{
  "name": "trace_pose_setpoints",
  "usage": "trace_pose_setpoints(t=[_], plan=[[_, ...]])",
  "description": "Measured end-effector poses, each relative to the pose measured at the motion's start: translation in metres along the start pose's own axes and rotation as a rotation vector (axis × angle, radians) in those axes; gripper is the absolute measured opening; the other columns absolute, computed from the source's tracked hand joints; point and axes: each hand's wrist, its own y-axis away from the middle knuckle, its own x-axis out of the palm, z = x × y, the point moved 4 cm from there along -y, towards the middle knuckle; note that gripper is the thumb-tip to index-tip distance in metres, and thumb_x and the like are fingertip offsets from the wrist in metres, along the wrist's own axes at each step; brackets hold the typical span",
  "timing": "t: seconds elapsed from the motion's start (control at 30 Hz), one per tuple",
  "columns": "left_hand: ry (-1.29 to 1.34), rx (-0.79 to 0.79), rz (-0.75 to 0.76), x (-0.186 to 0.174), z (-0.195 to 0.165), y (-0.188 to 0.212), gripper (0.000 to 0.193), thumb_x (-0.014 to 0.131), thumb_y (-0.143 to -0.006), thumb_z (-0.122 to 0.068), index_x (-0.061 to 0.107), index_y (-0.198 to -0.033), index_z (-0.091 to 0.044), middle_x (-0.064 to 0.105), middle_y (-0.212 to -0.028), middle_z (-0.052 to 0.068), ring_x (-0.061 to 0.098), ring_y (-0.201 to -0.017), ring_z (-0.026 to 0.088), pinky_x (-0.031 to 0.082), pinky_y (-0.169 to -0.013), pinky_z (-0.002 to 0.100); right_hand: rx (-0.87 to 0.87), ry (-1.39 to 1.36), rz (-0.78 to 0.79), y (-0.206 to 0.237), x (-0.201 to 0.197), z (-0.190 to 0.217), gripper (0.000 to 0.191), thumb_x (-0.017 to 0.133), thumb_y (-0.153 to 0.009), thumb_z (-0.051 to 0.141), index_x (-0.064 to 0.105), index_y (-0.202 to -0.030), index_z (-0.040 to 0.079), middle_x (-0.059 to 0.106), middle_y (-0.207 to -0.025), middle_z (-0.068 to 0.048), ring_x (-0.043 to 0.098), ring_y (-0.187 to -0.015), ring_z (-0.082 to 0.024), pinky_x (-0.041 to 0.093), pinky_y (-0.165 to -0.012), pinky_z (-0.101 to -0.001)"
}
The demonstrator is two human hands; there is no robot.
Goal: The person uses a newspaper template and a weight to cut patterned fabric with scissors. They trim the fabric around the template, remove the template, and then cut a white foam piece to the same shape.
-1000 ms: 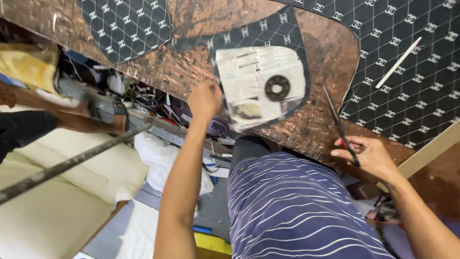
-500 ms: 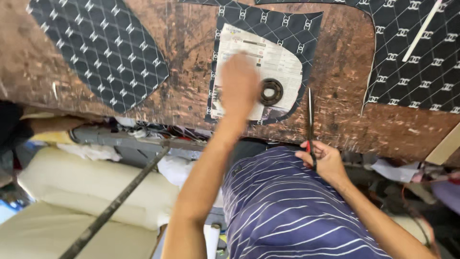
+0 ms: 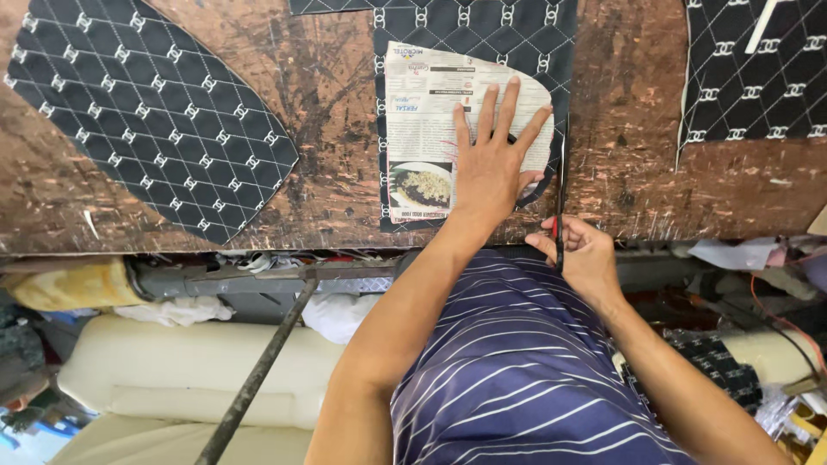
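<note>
My left hand (image 3: 495, 159) lies flat with fingers spread on a newspaper pattern (image 3: 426, 112), pressing it onto a black quilted fabric piece (image 3: 465, 26) on the scratched brown table (image 3: 637, 172). My right hand (image 3: 581, 250) grips black scissors (image 3: 562, 194) at the table's near edge. The blades point away from me along the right edge of the pattern and the fabric.
A large curved cut piece of the same black quilted fabric (image 3: 146, 112) lies at the left. Another piece (image 3: 754, 77) lies at the upper right. Below the table edge are a cream cushion (image 3: 198, 370), a dark metal rod (image 3: 258, 370) and cluttered wires and rags.
My left hand has moved onto the newspaper pattern and flattened there. My right hand has brought the scissors in from the right to the fabric's right edge. The view has shifted closer.
</note>
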Motion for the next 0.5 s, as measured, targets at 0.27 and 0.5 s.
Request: trace_pose_setpoints(t=[0.27,0.5], plan=[[-0.04,-0.01,0.05,0.0049,0.0011,-0.0038,0.1,0.087,-0.071,-0.043,0.038,-0.157,-0.031,0.016,-0.17,0.014,0.016,-0.158,0.038,0.015,-0.124,0.072,-0.025,0.157,-0.106,0.0033,0.002,0.0027,0.037,0.091,-0.079,0.022,0.071,-0.102,0.002,0.054,-0.07,0.006,0.042,-0.059,-0.002,0.035,-0.053,-0.0193],[-0.039,-0.008,0.056,0.0082,0.0022,-0.003,0.099,0.088,-0.072,-0.044,0.037,-0.157,-0.032,0.015,-0.17,0.014,0.016,-0.158,0.038,0.015,-0.124,0.072,-0.011,0.124,-0.122,0.0042,0.0019,0.0043,0.035,0.09,-0.078,0.021,0.071,-0.101,0.003,0.049,-0.068,0.01,0.04,-0.059,-0.001,0.032,-0.052,-0.0194]])
